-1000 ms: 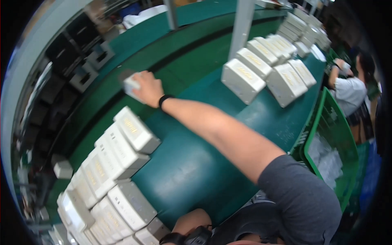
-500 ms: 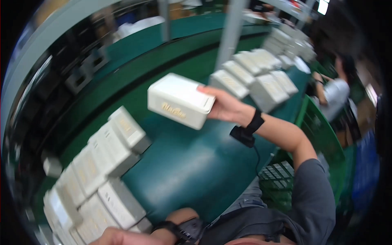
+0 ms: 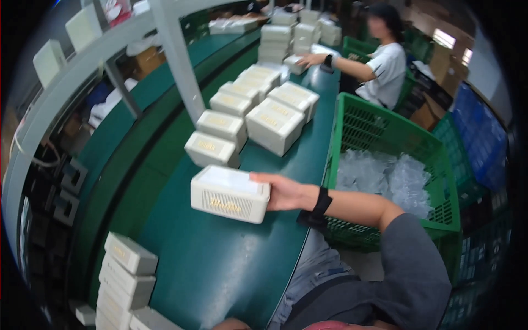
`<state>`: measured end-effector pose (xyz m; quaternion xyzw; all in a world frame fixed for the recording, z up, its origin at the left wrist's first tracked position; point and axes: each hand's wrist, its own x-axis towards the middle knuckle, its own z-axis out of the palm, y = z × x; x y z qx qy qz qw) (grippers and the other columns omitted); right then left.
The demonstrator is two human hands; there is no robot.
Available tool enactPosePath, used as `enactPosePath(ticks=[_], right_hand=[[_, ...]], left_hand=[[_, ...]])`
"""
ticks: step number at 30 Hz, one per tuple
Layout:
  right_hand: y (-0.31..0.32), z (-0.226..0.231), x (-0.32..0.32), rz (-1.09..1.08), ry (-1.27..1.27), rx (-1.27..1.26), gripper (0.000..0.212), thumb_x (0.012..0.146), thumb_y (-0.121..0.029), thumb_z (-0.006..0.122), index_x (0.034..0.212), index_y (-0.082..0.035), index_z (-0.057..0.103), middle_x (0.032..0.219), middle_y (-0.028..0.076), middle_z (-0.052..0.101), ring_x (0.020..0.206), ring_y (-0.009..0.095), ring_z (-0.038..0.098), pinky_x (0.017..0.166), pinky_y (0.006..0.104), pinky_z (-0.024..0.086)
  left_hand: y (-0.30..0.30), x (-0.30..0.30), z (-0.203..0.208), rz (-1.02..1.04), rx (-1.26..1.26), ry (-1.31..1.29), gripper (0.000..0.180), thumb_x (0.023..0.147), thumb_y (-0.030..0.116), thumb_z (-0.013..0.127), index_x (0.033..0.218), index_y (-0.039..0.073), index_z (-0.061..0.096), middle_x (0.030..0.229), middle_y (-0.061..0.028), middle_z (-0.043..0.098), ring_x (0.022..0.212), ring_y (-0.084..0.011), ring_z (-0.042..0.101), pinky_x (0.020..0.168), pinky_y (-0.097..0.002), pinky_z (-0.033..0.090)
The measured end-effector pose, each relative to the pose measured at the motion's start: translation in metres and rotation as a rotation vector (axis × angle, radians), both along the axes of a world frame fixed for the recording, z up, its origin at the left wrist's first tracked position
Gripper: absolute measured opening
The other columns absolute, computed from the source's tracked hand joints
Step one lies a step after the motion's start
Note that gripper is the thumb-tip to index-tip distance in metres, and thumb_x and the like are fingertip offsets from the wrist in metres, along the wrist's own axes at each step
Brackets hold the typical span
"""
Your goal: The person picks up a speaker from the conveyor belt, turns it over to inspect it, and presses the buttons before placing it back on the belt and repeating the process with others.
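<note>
Above the green belt's near edge, my right hand gripped a white rectangular plastic box; setting it down seemed next; left hand unseen.

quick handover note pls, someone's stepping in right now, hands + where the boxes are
Right hand: grips a white box by its right end, held just above the green table.
Left hand: only a sliver shows at the bottom edge, state unclear.
Boxes: a group of white boxes stands ahead on the table; a stack of white boxes sits at the near left.
Green crate on the right holds clear plastic bags.
A co-worker works further along the table.
Done: one box picked up. Left: it is not yet set down.
</note>
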<state>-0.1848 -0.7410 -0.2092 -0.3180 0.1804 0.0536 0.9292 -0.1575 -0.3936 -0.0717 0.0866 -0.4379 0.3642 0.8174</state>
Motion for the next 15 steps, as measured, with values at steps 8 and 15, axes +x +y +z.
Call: enactPosePath(ticks=[8, 15], right_hand=[[-0.002, 0.015, -0.007, 0.088, -0.183, 0.070, 0.061, 0.093, -0.039, 0.055, 0.139, 0.000, 0.039, 0.135, 0.016, 0.051, 0.119, 0.027, 0.054, 0.104, 0.0392, 0.041], [0.009, 0.016, -0.016, 0.224, -0.245, 0.111, 0.063, 0.095, -0.046, 0.049, 0.140, -0.002, 0.038, 0.136, 0.013, 0.050, 0.121, 0.023, 0.052, 0.102, 0.0366, 0.042]], left_hand=[[-0.053, 0.021, -0.007, -0.075, 0.363, 0.290, 0.009, 0.095, 0.012, 0.048, 0.088, 0.006, 0.046, 0.071, -0.0017, 0.040, 0.064, -0.0112, 0.040, 0.060, -0.0249, 0.037], [-0.108, 0.081, -0.047, 0.138, 1.151, 0.405, 0.051, 0.097, 0.038, 0.047, 0.131, -0.001, 0.047, 0.121, -0.0157, 0.057, 0.103, -0.0247, 0.059, 0.089, -0.0337, 0.046]])
